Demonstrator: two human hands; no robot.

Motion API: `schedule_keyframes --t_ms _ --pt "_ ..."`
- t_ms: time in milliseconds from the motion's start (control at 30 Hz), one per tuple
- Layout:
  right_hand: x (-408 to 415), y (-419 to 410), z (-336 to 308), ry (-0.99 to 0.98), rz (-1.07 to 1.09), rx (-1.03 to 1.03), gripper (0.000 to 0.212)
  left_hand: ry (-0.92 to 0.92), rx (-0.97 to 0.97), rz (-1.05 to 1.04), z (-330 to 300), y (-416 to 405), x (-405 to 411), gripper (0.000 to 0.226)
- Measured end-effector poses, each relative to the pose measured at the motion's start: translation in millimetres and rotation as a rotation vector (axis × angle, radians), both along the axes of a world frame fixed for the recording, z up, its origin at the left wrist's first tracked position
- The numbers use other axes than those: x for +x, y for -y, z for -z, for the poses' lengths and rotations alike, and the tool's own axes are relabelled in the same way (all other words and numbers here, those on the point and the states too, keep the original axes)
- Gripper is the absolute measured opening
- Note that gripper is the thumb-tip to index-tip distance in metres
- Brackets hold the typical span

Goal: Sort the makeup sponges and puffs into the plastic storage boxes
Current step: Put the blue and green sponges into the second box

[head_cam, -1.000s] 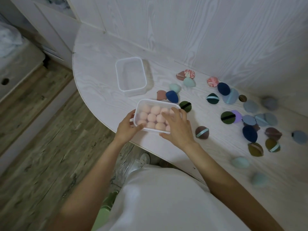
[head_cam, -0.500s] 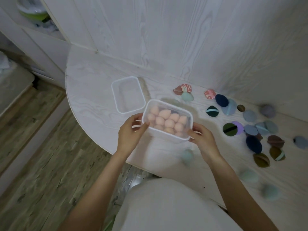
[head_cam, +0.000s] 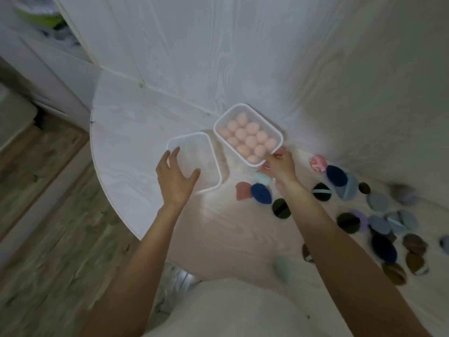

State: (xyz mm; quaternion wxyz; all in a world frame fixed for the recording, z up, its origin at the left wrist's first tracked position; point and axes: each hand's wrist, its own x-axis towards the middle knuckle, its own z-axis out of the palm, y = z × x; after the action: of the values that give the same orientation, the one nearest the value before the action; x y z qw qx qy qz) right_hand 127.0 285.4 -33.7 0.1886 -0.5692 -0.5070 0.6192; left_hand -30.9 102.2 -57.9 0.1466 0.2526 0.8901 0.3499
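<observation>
A clear plastic box [head_cam: 220, 122] filled with several pink sponges [head_cam: 250, 138] stands by the back wall. My right hand [head_cam: 279, 165] grips its near right corner. To its left lies an empty clear box [head_cam: 170, 144]. My left hand [head_cam: 175, 177] hovers over that box's near edge, fingers spread and holding nothing. Loose sponges and puffs lie to the right: a teal sponge [head_cam: 262, 178], a navy sponge [head_cam: 261, 193], a reddish-brown sponge [head_cam: 243, 190], a dark green puff [head_cam: 281, 208].
More puffs in blue, grey, purple, olive and brown are scattered across the right side of the white table [head_cam: 126, 147]. The table's curved edge drops to a wooden floor [head_cam: 48, 227] on the left. A white panelled wall [head_cam: 218, 57] rises behind.
The filled box has moved from the table's near edge up to the back wall, beside the empty box. My left hand let go of it and now spreads over the empty box.
</observation>
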Motion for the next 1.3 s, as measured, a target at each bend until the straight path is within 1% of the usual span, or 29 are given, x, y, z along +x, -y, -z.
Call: schedule_keyframes --t_ms 100,167,233,267,333,400,467,567,633,667,700,733,767,833,933,967,1033,1100,1133,1167,1267,1300 --pt "-14.5 7.8 4.1 -0.139 0.043 -0.155 0.021 0.231 0.056 -0.093 8.3 12.1 -6.7 0.088" --pt "-19.7 18.0 6.2 -0.168 0.071 -0.190 0.021 0.327 0.105 -0.142 9.1 16.4 -9.2 0.086" --pt "-25.1 33.1 9.9 -0.121 0.042 -0.217 0.025 0.357 0.136 -0.163 10.0 21.7 -8.9 0.078" --pt "-27.4 41.0 11.6 -0.080 -0.016 -0.224 0.030 0.384 0.155 -0.177 8.6 24.0 -7.3 0.073" --pt "-31.2 55.7 15.5 0.037 -0.206 -0.227 0.040 0.465 0.189 -0.199 7.7 30.5 -2.4 0.067" --pt "-33.0 69.4 16.3 0.105 -0.371 -0.207 0.044 0.534 0.217 -0.193 9.0 40.3 4.7 0.062" --pt "-31.9 76.9 20.6 0.121 -0.425 -0.188 0.044 0.581 0.230 -0.174 9.7 49.9 9.3 0.058" --pt "-20.3 85.5 27.0 0.091 -0.439 -0.252 0.041 0.652 0.243 -0.134 9.5 68.4 13.0 0.054" --pt "-10.2 91.1 28.5 0.055 -0.475 -0.320 0.036 0.664 0.241 -0.101 6.9 77.7 16.6 0.055" --pt "-6.1 94.5 27.0 0.054 -0.486 -0.312 0.031 0.657 0.237 -0.083 6.0 80.0 18.9 0.055" --pt "-3.7 97.9 24.8 0.091 -0.491 -0.237 0.026 0.645 0.235 -0.069 4.6 81.5 21.8 0.055" --pt "-2.3 101.7 24.1 0.149 -0.498 -0.126 0.032 0.627 0.229 -0.062 4.0 83.7 25.1 0.055" --pt "-2.1 103.9 23.8 0.196 -0.500 -0.025 0.032 0.614 0.228 -0.061 3.8 83.5 27.5 0.056" --pt "0.3 108.0 21.0 0.236 -0.495 0.079 0.042 0.606 0.223 -0.060 3.1 84.3 31.1 0.058" --pt "10.2 113.0 1.4 0.267 -0.579 0.239 0.031 0.645 0.212 -0.010 -2.0 85.5 30.8 0.056" --pt "16.2 114.2 -5.1 0.241 -0.586 0.312 0.030 0.665 0.210 0.001 -4.9 85.1 31.4 0.054" --pt "28.2 117.2 -21.7 0.112 -0.566 0.431 0.020 0.646 0.216 0.034 -8.6 83.5 33.3 0.048" --pt "37.9 115.2 -33.3 -0.025 -0.635 0.509 0.014 0.637 0.240 0.088 -12.0 80.9 38.4 0.044" --pt "40.7 112.6 -35.9 -0.063 -0.696 0.555 0.010 0.664 0.261 0.130 -14.0 80.5 42.1 0.045" --pt "42.3 109.0 -38.8 -0.069 -0.751 0.615 0.011 0.689 0.293 0.182 -16.9 80.1 46.1 0.053" --pt "37.3 96.9 -42.4 0.004 -0.864 0.842 0.021 0.690 0.467 0.298 -19.2 82.8 52.9 0.093" --pt "34.2 94.6 -44.3 0.031 -0.887 0.926 0.023 0.680 0.499 0.314 -18.3 84.2 54.1 0.100"
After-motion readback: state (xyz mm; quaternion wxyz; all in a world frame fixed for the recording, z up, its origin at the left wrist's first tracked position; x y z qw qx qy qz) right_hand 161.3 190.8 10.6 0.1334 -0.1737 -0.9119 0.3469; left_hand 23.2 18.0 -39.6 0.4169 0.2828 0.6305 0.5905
